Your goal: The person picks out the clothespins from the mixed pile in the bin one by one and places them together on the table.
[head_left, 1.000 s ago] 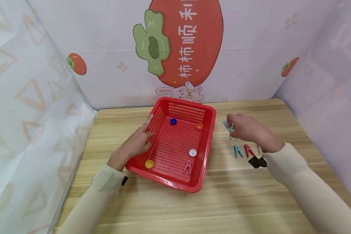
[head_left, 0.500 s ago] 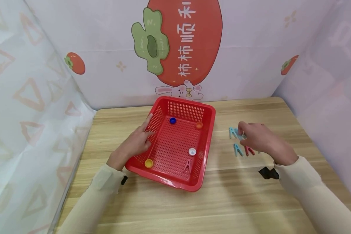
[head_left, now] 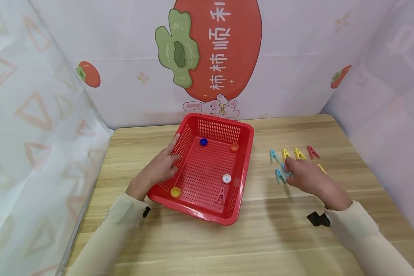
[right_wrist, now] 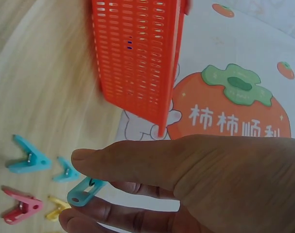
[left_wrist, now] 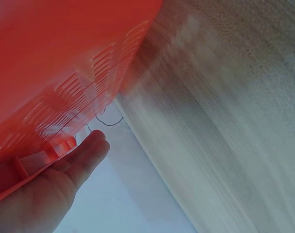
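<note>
A red perforated basket (head_left: 242,168) sits mid-table. My left hand (head_left: 158,168) holds its left rim, fingers over the edge; in the left wrist view a straight digit (left_wrist: 84,155) lies under the rim of the basket (left_wrist: 64,63). Inside lie a blue cap (head_left: 203,142), an orange cap (head_left: 234,147), a white cap (head_left: 226,178), a yellow cap (head_left: 175,192) and a pink peg (head_left: 222,195). My right hand (head_left: 307,178) is low over pegs right of the basket. Its thumb and fingers pinch a blue peg (right_wrist: 86,191), which also shows at the fingertips as the blue peg (head_left: 283,167).
Loose pegs lie around the right hand: blue (head_left: 273,155), blue (head_left: 280,176), yellow (head_left: 285,154), yellow (head_left: 299,153), red (head_left: 312,151). A printed backdrop (head_left: 220,50) stands along the table's far edge, with curtain walls at both sides. Bare wood (head_left: 207,249) lies in front of the basket.
My right hand has drawn back from beside the basket towards me, uncovering the far row of pegs, and now has its fingers on a blue peg. The left hand and basket have stayed put.
</note>
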Action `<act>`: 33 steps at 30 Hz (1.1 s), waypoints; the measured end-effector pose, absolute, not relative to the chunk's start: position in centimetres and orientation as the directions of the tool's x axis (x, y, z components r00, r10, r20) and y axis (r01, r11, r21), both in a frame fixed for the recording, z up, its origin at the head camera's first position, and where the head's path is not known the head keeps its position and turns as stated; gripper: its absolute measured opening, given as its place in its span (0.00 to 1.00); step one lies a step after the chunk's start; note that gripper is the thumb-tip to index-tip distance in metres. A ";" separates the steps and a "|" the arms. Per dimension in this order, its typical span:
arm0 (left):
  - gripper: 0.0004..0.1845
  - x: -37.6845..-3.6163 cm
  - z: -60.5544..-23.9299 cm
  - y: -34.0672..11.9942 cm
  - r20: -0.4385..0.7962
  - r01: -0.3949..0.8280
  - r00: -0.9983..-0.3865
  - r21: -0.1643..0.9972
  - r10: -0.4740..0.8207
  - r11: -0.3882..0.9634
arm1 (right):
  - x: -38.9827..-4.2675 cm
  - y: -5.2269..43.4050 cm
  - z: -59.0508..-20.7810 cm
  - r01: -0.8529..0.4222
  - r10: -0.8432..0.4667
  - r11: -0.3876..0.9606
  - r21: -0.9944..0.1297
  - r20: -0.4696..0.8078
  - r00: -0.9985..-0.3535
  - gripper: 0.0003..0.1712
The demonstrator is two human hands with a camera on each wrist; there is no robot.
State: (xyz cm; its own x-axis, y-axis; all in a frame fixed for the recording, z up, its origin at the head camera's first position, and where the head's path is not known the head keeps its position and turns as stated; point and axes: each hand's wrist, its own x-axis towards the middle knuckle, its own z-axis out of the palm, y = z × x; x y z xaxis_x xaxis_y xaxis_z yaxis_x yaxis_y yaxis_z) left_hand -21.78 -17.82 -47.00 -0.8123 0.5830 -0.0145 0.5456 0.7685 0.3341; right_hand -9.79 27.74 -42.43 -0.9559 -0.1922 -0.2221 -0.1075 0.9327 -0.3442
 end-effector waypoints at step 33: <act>0.28 -21.5 -46.5 -17.8 -0.028 0.526 -0.821 0.352 0.571 0.774 | -6.8 27.4 -46.0 0.032 -0.094 0.937 -0.347 -0.340 -0.936 0.17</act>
